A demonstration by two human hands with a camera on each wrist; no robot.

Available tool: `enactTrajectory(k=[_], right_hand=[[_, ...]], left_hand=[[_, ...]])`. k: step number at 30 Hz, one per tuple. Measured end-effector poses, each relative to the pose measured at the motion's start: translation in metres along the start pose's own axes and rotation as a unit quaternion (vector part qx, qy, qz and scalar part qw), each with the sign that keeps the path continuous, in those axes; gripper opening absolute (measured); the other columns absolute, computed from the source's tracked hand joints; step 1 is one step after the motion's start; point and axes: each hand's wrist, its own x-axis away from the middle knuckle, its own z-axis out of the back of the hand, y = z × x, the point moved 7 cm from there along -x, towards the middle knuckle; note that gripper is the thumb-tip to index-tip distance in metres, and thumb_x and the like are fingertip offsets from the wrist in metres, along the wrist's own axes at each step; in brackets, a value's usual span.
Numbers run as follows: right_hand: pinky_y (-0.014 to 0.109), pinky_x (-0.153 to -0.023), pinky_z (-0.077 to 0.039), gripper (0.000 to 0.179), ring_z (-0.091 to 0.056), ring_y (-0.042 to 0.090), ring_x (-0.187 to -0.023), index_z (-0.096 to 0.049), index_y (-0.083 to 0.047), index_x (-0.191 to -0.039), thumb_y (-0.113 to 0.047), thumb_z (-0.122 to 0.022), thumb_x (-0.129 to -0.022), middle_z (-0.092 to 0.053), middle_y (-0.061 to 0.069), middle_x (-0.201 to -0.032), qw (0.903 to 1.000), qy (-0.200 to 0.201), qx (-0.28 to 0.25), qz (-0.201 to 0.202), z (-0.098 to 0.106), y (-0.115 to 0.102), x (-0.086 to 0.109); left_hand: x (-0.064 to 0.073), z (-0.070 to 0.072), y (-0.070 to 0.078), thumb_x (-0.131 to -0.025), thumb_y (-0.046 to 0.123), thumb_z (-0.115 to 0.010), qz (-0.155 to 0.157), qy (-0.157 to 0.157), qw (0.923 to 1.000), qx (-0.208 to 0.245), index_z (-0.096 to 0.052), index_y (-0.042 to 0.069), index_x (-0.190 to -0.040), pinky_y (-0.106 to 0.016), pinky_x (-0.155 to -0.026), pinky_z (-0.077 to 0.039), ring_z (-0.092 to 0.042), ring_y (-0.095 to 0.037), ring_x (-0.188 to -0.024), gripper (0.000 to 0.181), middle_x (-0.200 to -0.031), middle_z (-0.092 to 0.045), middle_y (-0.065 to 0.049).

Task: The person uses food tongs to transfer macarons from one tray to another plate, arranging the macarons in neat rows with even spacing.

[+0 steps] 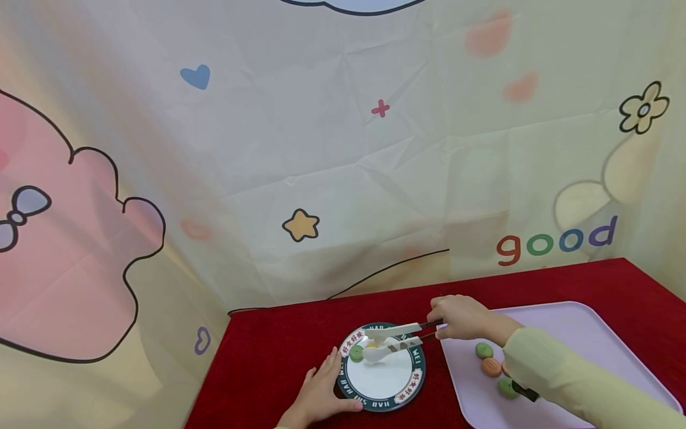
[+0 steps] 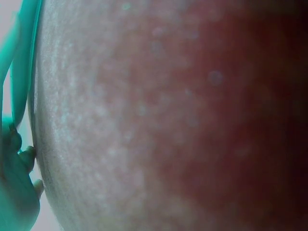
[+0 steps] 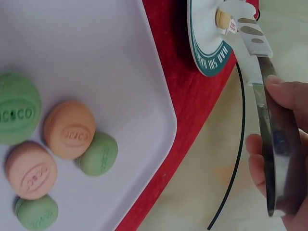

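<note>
My right hand grips the metal handle of a pair of tongs with white, slotted heads. Those heads reach over a round plate with a dark green lettered rim. Between or just beside them is a small yellow piece, partly hidden; whether it is pinched I cannot tell. Left of it, a green macaron lies on the plate. My left hand touches the plate's left rim, fingers extended and thumb at the near edge. The left wrist view is mostly blurred, with teal-tinted fingers at its left side.
On the right lies a lilac tray bearing several macarons, among them an orange one, a pink one and a large green one. Red cloth covers the table. A printed curtain hangs behind.
</note>
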Motion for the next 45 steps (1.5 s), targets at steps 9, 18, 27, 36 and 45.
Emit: enactTrajectory(k=[9,18,27,36,45], right_hand=[[0.024,-0.059,-0.043,0.02,-0.049,0.007,-0.068,-0.071,-0.012,-0.089,-0.02,-0.072,-0.07,-0.055,-0.007,-0.075,0.9997,0.017,0.001,-0.015,0.01,0.013,0.008],[0.024,-0.059,-0.045,0.025,-0.052,0.008,-0.07,-0.07,-0.007,-0.092,-0.018,-0.071,-0.07,-0.057,-0.006,-0.077,0.9997,0.016,-0.002,-0.017,0.015,0.018,0.014],[0.026,-0.059,-0.045,0.025,-0.052,0.008,-0.069,-0.07,-0.008,-0.092,-0.019,-0.071,-0.069,-0.058,-0.004,-0.078,0.9996,0.015,0.009,-0.021,0.021,0.025,0.024],[0.021,-0.056,-0.041,0.019,-0.047,0.004,-0.066,-0.07,-0.015,-0.087,-0.019,-0.072,-0.069,-0.053,-0.01,-0.073,0.9996,0.015,0.017,-0.019,0.03,0.027,0.033],[0.021,-0.056,-0.042,0.022,-0.048,0.006,-0.067,-0.07,-0.013,-0.089,-0.019,-0.072,-0.068,-0.054,-0.008,-0.075,0.9992,0.014,0.026,-0.028,0.044,0.032,0.047]], left_hand=[[0.0,-0.001,0.0,-0.056,0.075,-0.058,0.009,-0.009,0.9999,0.005,-0.022,0.008,-0.141,-0.062,-0.1,-0.017,-0.02,-0.028,-0.134,0.114,-0.148,-0.019,-0.009],[0.0,-0.001,0.0,-0.057,0.074,-0.059,0.009,-0.009,0.9999,0.007,-0.022,0.008,-0.141,-0.062,-0.1,-0.017,-0.02,-0.028,-0.134,0.113,-0.148,-0.019,-0.009],[0.0,-0.001,0.001,-0.057,0.074,-0.058,-0.001,-0.002,1.0,0.001,-0.022,0.008,-0.141,-0.061,-0.099,-0.019,-0.021,-0.028,-0.134,0.113,-0.147,-0.02,-0.009],[-0.002,-0.003,-0.002,-0.056,0.074,-0.058,0.003,-0.008,1.0,0.005,-0.021,0.009,-0.141,-0.062,-0.099,-0.018,-0.021,-0.028,-0.134,0.113,-0.147,-0.02,-0.009],[-0.003,-0.003,-0.003,-0.056,0.074,-0.059,0.004,-0.006,0.9999,0.007,-0.02,0.009,-0.141,-0.063,-0.099,-0.018,-0.021,-0.028,-0.133,0.113,-0.147,-0.02,-0.009]])
